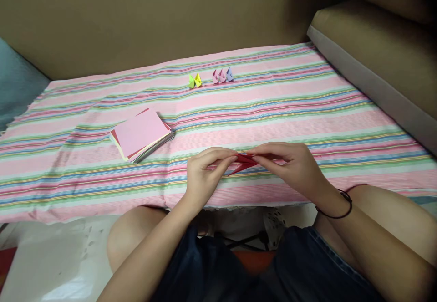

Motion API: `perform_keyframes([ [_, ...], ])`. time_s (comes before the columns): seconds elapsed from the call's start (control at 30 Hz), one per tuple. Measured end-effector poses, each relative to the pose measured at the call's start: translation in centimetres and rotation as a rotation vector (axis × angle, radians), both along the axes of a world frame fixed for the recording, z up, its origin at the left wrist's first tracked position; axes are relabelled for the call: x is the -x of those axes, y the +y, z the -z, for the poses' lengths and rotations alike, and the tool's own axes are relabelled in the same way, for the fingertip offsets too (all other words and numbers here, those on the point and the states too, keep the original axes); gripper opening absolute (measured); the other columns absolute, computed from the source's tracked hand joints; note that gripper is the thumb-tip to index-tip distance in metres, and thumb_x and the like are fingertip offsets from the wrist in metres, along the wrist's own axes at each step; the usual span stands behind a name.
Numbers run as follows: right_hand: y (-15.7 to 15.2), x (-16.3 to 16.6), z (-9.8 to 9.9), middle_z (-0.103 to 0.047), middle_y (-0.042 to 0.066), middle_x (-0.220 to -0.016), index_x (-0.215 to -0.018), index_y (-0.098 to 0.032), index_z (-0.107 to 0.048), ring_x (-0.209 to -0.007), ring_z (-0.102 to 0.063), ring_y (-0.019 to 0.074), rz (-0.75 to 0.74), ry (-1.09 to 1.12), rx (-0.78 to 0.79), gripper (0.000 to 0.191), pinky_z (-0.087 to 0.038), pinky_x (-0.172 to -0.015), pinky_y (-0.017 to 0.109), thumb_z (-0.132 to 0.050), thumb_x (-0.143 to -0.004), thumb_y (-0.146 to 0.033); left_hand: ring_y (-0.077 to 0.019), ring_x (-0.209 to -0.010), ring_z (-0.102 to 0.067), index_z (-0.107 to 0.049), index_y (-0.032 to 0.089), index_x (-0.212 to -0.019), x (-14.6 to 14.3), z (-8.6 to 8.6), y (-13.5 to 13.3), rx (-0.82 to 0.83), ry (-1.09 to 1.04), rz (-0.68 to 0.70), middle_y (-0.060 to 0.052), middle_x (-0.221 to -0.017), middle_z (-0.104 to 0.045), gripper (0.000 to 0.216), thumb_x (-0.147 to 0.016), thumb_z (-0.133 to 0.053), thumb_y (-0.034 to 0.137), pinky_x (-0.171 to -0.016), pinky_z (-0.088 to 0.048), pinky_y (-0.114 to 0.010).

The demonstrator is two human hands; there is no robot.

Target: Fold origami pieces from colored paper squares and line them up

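A small dark red folded paper is held between both hands, just above the striped cloth near its front edge. My left hand pinches its left end between thumb and fingers. On the other side, my right hand grips the right end in the same kind of pinch. One pointed flap of the paper sticks out downward to the left. The fingertips cover part of the folds.
A stack of coloured paper sheets, pink on top, lies on the striped cloth at left. Farther back stand small folded paper pieces: yellow-green ones and pink and blue ones. A brown cushion borders the right side.
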State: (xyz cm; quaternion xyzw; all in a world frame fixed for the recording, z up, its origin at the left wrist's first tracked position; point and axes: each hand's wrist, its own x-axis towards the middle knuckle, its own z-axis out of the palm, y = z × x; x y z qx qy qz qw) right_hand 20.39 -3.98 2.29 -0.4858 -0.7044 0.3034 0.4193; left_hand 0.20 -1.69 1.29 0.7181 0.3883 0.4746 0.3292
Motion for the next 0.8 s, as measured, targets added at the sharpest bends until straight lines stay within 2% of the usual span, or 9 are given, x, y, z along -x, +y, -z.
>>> perform_keyframes([
  [0.13, 0.1, 0.0, 0.1, -0.074, 0.001, -0.092, -0.095, -0.025, -0.072, -0.084, -0.069, 0.0177, -0.07, -0.13, -0.122, 0.017, -0.055, -0.073, 0.03, -0.057, -0.088, -0.02, -0.0158, -0.08, -0.069, -0.073, 0.019, -0.083, -0.2, -0.2, 0.0, 0.002, 0.041, 0.095, -0.005, -0.086, -0.075, 0.007, -0.082, -0.066, 0.02, -0.074, -0.054, -0.026],
  [0.27, -0.1, 0.2, 0.7, -0.074, 0.004, -0.092, -0.098, -0.021, -0.07, -0.084, -0.067, 0.0199, -0.061, -0.407, -0.347, 0.019, -0.054, -0.072, 0.034, -0.053, -0.09, -0.017, -0.0158, -0.078, -0.068, -0.071, 0.018, -0.087, -0.3, -0.1, -0.1, 0.018, 0.144, 0.145, -0.005, -0.086, -0.074, 0.01, -0.083, -0.065, 0.025, -0.071, -0.054, -0.026],
  [0.43, -0.5, 1.2, 1.0, -0.072, 0.009, -0.085, -0.091, -0.013, -0.07, -0.078, -0.067, 0.0214, -0.057, -0.658, -0.558, 0.021, -0.055, -0.067, 0.034, -0.048, -0.091, -0.014, -0.0198, -0.086, -0.067, -0.068, 0.019, -0.085, -0.2, -0.1, -0.1, -0.28, 0.387, 0.114, -0.005, -0.086, -0.074, 0.008, -0.084, -0.061, 0.02, -0.081, -0.049, -0.035],
  [0.5, -0.6, 1.5, 0.9, -0.072, 0.01, -0.083, -0.088, -0.012, -0.07, -0.077, -0.067, 0.0212, -0.042, -0.702, -0.593, 0.023, -0.055, -0.065, 0.033, -0.048, -0.092, -0.013, -0.0214, -0.087, -0.066, -0.068, 0.019, -0.084, -0.1, -0.3, -0.2, -0.384, 0.469, 0.074, -0.005, -0.085, -0.074, 0.008, -0.083, -0.061, 0.017, -0.082, -0.046, -0.038],
  [0.57, -0.7, 1.6, 0.7, -0.072, 0.01, -0.084, -0.088, -0.013, -0.07, -0.077, -0.067, 0.0205, -0.033, -0.728, -0.605, 0.023, -0.055, -0.065, 0.032, -0.047, -0.092, -0.013, -0.021, -0.085, -0.066, -0.068, 0.02, -0.083, -0.1, -0.4, -0.4, -0.421, 0.498, 0.05, -0.004, -0.085, -0.074, 0.009, -0.083, -0.06, 0.016, -0.079, -0.047, -0.037],
  [0.8, -0.8, 1.7, 0.8, -0.072, 0.009, -0.086, -0.092, -0.015, -0.069, -0.08, -0.066, 0.0217, -0.061, -0.765, -0.633, 0.023, -0.054, -0.066, 0.034, -0.046, -0.091, -0.009, -0.0186, -0.079, -0.068, -0.068, 0.019, -0.087, 0.2, 0.1, -0.7, -0.298, 0.5, 0.048, -0.005, -0.086, -0.074, 0.011, -0.084, -0.058, 0.018, -0.069, -0.053, -0.029],
])
